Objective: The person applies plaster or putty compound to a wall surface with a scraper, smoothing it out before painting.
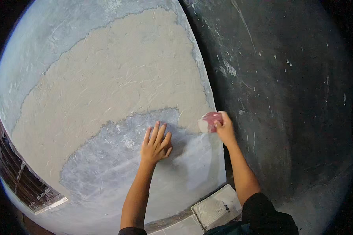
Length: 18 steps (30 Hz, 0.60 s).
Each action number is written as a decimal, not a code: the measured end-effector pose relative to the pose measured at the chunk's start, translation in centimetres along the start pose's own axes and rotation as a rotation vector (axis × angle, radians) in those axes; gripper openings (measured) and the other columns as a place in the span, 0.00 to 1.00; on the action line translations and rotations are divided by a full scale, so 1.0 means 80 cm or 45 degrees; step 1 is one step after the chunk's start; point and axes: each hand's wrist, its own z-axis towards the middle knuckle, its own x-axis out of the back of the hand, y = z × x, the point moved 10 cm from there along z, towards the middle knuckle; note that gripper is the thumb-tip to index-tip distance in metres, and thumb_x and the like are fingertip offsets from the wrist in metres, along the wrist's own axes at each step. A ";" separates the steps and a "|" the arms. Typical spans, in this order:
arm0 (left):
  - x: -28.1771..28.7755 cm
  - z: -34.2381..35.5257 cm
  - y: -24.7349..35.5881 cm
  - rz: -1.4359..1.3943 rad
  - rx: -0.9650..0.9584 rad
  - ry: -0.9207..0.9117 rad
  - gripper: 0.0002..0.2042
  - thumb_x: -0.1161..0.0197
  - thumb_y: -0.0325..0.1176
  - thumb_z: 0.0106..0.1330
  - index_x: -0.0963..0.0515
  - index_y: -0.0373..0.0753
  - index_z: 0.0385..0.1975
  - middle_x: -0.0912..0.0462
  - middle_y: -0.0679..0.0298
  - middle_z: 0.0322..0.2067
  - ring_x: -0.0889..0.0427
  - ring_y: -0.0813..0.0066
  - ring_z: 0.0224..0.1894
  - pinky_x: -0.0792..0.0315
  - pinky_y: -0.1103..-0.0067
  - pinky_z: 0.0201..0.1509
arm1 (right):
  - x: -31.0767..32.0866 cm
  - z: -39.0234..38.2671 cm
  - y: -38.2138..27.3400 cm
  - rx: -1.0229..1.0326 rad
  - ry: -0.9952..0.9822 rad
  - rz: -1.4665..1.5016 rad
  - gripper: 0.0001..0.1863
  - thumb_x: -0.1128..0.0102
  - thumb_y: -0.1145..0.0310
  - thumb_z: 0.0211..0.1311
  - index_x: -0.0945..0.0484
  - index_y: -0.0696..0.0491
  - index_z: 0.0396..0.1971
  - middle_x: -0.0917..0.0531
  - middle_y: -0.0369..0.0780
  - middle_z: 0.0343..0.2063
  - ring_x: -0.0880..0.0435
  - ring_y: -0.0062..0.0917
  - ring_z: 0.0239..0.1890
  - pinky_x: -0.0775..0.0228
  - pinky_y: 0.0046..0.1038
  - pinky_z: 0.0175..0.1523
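Patchy plastered wall (117,78) — left hand (156,143) flat, right hand (224,127) gripping red sanding block (208,122).

The wall (117,78) is carrying a broad beige plaster patch (113,82) across its middle, with bare grey-blue surface showing at the far left and in a rounded near area. The left hand (156,143) is lying flat on that grey area. The right hand (224,127) is pressing a red-and-white block (208,122) at the wall's right edge.
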 end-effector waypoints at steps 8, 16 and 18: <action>-0.002 -0.007 -0.007 -0.042 0.019 0.049 0.31 0.31 0.44 0.38 0.30 0.49 0.48 0.34 0.60 0.61 0.41 0.57 0.67 0.47 0.58 0.68 | -0.029 -0.019 -0.006 -0.104 -0.064 -0.021 0.17 0.43 0.80 0.54 0.29 0.57 0.45 0.20 0.45 0.36 0.20 0.30 0.42 0.31 0.29 0.49; -0.002 -0.003 -0.007 -0.002 0.026 -0.008 0.31 0.34 0.47 0.43 0.33 0.49 0.51 0.32 0.60 0.60 0.38 0.59 0.66 0.46 0.60 0.67 | -0.043 -0.032 0.012 -0.063 -0.062 0.332 0.16 0.44 0.80 0.55 0.30 0.58 0.45 0.22 0.41 0.37 0.23 0.24 0.43 0.31 0.27 0.50; -0.005 -0.003 -0.001 -0.018 0.015 0.010 0.30 0.34 0.46 0.42 0.31 0.49 0.49 0.33 0.61 0.61 0.40 0.59 0.67 0.47 0.60 0.68 | -0.034 -0.028 0.008 -0.043 0.032 0.056 0.17 0.44 0.80 0.55 0.30 0.58 0.46 0.22 0.42 0.39 0.23 0.26 0.44 0.32 0.28 0.51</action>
